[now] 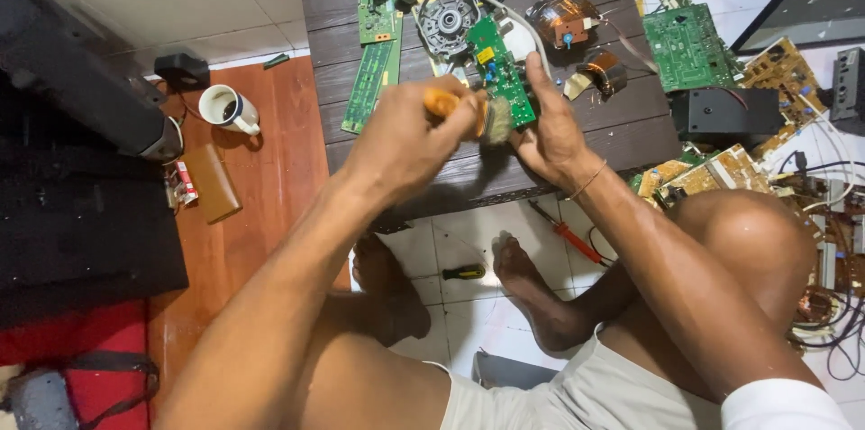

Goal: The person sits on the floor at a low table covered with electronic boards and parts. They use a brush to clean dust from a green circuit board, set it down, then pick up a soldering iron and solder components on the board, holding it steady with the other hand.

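My left hand [405, 142] is closed around a brush with an orange handle [443, 102]; its pale bristles [496, 120] rest against a small green circuit board [500, 70]. My right hand [551, 128] holds that board by its right edge, fingers stretched up along it. Both hands work over a low dark wooden table [622, 124]. A round grey motor part [447, 23] lies just behind the board.
Long green circuit boards [377, 43] lie at the table's left, copper coils [563, 18] and a bigger green board [687, 45] to the right. A white mug [227, 108] stands on the wooden floor. Screwdrivers [464, 271] lie by my feet. More boards and cables pile up at right.
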